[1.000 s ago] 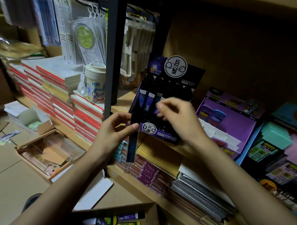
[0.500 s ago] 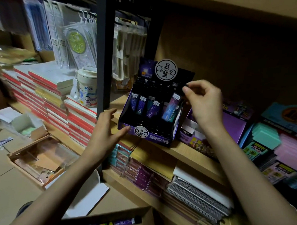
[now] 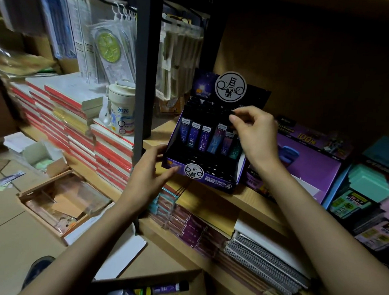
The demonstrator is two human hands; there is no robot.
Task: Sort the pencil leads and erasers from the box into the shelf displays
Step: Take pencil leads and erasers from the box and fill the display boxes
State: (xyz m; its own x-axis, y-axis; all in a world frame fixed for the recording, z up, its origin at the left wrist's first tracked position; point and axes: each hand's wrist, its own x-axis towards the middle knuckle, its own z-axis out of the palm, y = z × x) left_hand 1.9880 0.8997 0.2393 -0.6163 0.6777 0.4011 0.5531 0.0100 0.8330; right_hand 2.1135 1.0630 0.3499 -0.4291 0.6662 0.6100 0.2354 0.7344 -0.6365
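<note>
Head view: the right hand (image 3: 254,136), half a second ago at the right edge of the display box (image 3: 212,181) with a tilted tube, now pinches a dark tube cap (image 3: 233,114) in the back row. It hides the right end of the lead tubes (image 3: 203,138). The left hand (image 3: 148,172), fingers straight, now touches the front left corner (the box sits on a wooden shelf (image 3: 249,201)). A cardboard box (image 3: 161,277) lies below.
</note>
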